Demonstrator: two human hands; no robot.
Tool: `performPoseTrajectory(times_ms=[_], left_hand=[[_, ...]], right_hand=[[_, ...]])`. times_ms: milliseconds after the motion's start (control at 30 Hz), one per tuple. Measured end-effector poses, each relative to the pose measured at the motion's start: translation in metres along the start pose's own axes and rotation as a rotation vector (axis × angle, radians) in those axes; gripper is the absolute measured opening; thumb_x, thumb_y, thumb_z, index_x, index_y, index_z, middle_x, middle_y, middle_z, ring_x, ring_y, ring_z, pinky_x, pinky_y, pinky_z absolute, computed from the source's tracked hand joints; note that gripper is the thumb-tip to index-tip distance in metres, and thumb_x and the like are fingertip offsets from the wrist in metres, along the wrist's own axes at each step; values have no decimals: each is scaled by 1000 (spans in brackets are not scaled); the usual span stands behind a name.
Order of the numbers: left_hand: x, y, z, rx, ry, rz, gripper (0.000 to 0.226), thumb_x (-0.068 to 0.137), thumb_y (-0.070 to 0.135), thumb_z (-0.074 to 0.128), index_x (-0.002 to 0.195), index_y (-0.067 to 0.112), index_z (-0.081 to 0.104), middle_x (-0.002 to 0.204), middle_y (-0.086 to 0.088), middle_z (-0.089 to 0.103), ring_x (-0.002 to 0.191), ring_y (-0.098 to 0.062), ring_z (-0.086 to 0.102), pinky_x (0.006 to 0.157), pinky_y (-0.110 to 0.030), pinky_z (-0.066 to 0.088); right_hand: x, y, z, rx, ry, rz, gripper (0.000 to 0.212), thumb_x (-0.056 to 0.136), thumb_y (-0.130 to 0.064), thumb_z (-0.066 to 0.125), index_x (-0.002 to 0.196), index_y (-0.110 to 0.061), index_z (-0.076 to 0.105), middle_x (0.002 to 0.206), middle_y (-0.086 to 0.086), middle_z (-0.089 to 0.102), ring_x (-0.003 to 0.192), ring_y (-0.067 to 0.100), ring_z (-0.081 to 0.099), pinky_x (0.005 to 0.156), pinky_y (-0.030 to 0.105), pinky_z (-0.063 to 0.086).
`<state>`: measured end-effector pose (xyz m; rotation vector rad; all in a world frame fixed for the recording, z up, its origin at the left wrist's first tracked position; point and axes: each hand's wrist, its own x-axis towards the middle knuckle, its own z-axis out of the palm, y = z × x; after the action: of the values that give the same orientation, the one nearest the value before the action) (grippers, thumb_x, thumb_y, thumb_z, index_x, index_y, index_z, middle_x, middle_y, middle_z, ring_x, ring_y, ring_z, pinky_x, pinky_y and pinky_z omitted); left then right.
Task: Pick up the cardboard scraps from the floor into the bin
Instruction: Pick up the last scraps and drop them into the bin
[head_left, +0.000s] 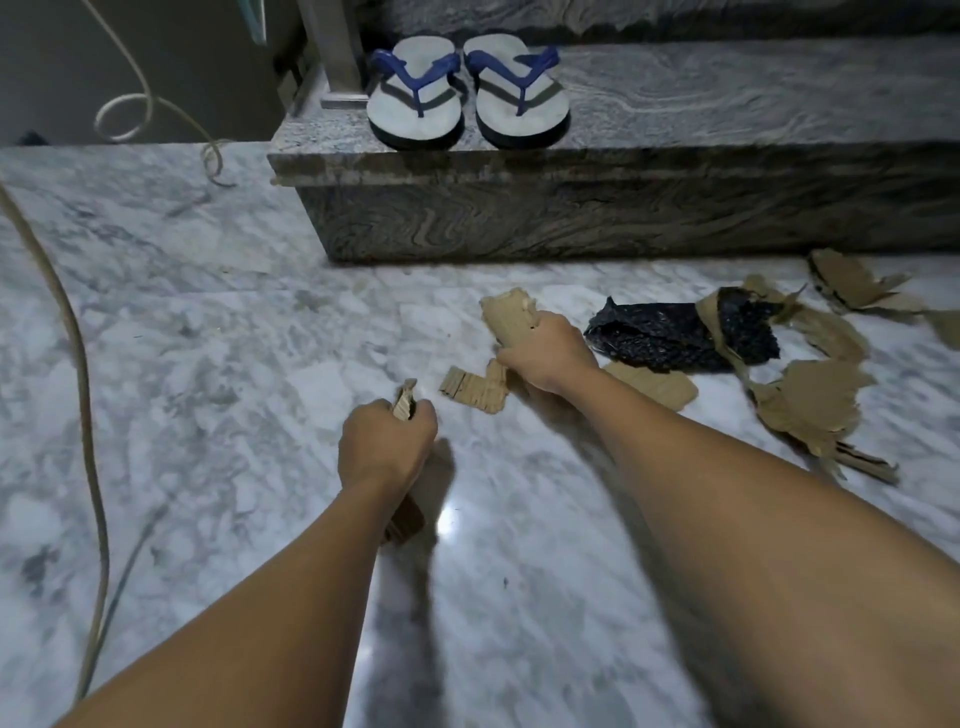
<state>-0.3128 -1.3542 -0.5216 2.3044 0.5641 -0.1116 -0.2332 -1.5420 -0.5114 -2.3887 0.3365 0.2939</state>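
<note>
Cardboard scraps litter the floor beyond both clamped grips: left hand holds a strip, right hand a piece. Best gather neighbouring scraps before seeking the unseen bin.

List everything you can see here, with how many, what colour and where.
flip-flops: two, pale soles with blue straps, side by side on the step
stone step: one, grey swirled, far side
cardboard scraps: several, brown, on the marble floor at right
black speckled piece: one, among the scraps
cord: one, beige, trailing along the left
left hand: closed on a brown scrap
right hand: gripping a larger brown scrap
</note>
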Motion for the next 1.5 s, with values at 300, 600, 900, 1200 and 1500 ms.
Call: performPoseTrajectory(times_ms=[300,600,900,1200,1500], left_hand=[[3,54,49,224,-35,212,59,72,69,62,89,13,58,102,-1,54,85,-27,62,69,-35,49],[14,68,87,360,-122,283,23,80,22,61,101,13,58,109,-5,49,86,-28,54,71,-34,42],[15,64,100,180,-82,279,19,79,15,58,96,15,50,84,-8,61,81,-34,57,65,-34,44],[-27,106,140,96,-425,397,79,69,60,69,135,28,40,122,-4,64,106,-25,63,90,-38,53],[-43,120,147,232,-528,409,21,71,46,63,76,26,61,79,1,66,78,-24,63,63,-30,48]], right_hand=[[-22,34,-65,2,73,80,46,58,-51,67,84,-14,59,75,3,60,70,26,61,58,32,42],[0,98,-114,-565,67,46,58,79,-49,74,123,-16,58,153,4,32,140,27,29,105,46,40],[26,127,-113,-564,-29,47,40,80,-38,72,111,-19,57,105,4,63,100,28,62,79,35,52],[6,129,-103,-240,121,135,32,80,-33,71,105,-19,57,97,6,63,92,32,61,72,33,47],[-36,104,-116,238,8,145,52,72,-32,76,114,-20,48,98,0,61,92,22,61,88,40,53]])
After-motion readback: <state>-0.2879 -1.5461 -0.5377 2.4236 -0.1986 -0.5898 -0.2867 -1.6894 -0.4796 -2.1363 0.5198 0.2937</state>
